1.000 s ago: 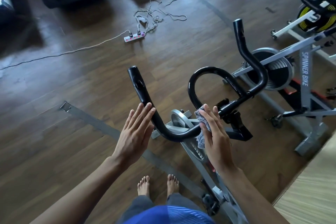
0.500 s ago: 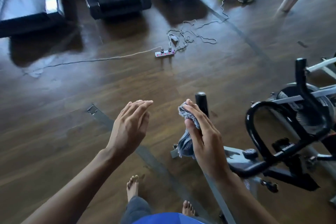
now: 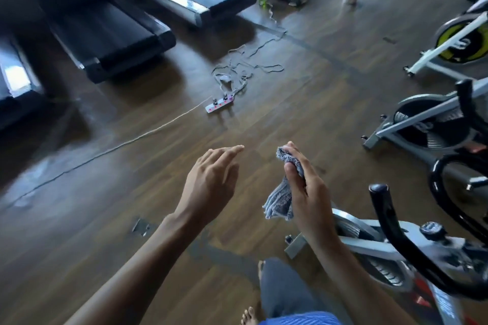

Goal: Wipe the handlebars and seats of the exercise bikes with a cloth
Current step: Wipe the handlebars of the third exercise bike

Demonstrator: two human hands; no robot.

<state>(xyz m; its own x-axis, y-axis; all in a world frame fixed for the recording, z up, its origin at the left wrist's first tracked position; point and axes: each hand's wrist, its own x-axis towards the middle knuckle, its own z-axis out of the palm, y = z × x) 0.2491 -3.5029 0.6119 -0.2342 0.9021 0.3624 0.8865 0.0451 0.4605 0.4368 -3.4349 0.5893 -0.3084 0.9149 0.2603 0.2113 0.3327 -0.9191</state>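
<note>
The right hand (image 3: 310,200) pinches a grey cloth (image 3: 279,203) between thumb and fingers, with the loose end hanging down below the thumb. The left hand (image 3: 211,182) is just beside it on the left, fingers straight and close together, holding nothing. Both hands are in the air, clear of the black handlebars (image 3: 390,224) of the nearest exercise bike (image 3: 369,248), which stands at the near right. Two more bikes stand farther right, one grey (image 3: 422,124) and one with a yellow flywheel (image 3: 459,42). On the wooden floor (image 3: 79,219) lies a power strip (image 3: 219,105) (its cable is tangled behind it). Treadmills (image 3: 105,31) line the far left.
</note>
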